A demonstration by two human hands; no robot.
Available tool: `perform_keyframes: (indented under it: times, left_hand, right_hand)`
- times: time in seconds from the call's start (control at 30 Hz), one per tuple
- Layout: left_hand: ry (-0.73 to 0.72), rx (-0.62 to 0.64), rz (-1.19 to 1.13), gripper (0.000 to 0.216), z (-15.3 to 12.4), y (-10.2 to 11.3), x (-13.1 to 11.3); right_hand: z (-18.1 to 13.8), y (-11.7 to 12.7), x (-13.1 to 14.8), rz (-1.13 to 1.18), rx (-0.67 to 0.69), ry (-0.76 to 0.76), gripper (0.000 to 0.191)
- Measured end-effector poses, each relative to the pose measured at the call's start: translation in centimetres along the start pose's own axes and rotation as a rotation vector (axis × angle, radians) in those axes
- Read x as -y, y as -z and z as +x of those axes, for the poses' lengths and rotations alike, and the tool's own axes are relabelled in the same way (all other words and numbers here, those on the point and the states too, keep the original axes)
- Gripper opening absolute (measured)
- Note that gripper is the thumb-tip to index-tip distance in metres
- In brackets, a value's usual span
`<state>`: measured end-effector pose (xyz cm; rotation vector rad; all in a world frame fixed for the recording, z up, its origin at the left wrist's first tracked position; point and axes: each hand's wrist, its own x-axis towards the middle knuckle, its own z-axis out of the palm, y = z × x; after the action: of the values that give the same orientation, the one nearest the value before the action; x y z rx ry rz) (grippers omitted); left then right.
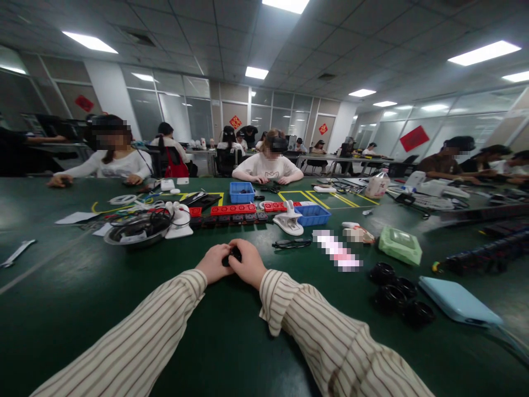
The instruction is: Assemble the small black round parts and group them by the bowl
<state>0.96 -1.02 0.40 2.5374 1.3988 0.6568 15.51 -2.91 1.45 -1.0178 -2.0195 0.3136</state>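
My left hand (217, 262) and my right hand (249, 260) meet over the green table, both closed around a small black part (234, 255). Fingers cover most of it, so I cannot make out its kind. Striped sleeves reach up to both wrists. Off to the right lies a group of black round hollow parts (390, 298). Between them and my hands are a pair of black-framed glasses (291, 243) and a blurred-out pink and white item (336, 251).
A metal bowl (138, 238) with dark items stands left, beside a white clip-on device (179, 220). Red power sockets (233, 209), a white clamp (289, 220) and blue bins (313, 215) line the middle. Green wipes pack (399, 245) and light-blue box (458, 300) lie right. People sit opposite.
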Motion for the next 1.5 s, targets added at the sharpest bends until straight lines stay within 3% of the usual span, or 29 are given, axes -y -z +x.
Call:
perform_keyframes:
  times: [0.27,0.43,0.67,0.83,1.0,1.1,1.27,1.37,1.5]
  left_hand:
    - [0.089,-0.054,0.034,0.049,-0.2,0.2,-0.6]
    - [0.103,-0.041,0.079,0.040,-0.1,0.1,-0.6]
    - [0.054,-0.046,0.050,0.026,0.1,0.0,-0.3]
    - [-0.007,-0.003,-0.085,0.026,0.0,0.0,0.5]
    - [-0.011,0.000,-0.096,0.042,0.1,0.0,0.7]
    - [0.032,-0.024,-0.077,0.056,0.0,0.0,0.4]
    - [0.095,-0.044,-0.041,0.063,-0.2,0.1,-0.5]
    - [0.110,-0.024,-0.015,0.060,-0.2,0.1,-0.9]
    - [0.126,0.009,0.056,0.037,0.0,0.1,-1.1]
  right_hand:
    - [-0.1,0.1,0.0,-0.078,-0.100,-0.095,0.038]
    - [0.0,-0.2,-0.2,-0.099,-0.082,-0.103,0.039]
    - [0.1,-0.3,-0.3,-0.067,-0.059,-0.082,0.023]
    - [0.0,0.0,0.0,0.027,-0.012,-0.039,0.032]
    - [-0.2,0.1,0.2,0.036,-0.016,-0.032,0.041]
    - [-0.2,0.0,0.2,0.001,-0.058,-0.058,0.040]
    - [-0.1,-0.1,0.1,-0.038,-0.073,-0.094,0.037]
    - [0.0,0.0,0.1,-0.043,-0.092,-0.089,0.043]
    - [0.1,-0.2,0.0,-0.076,-0.092,-0.108,0.048]
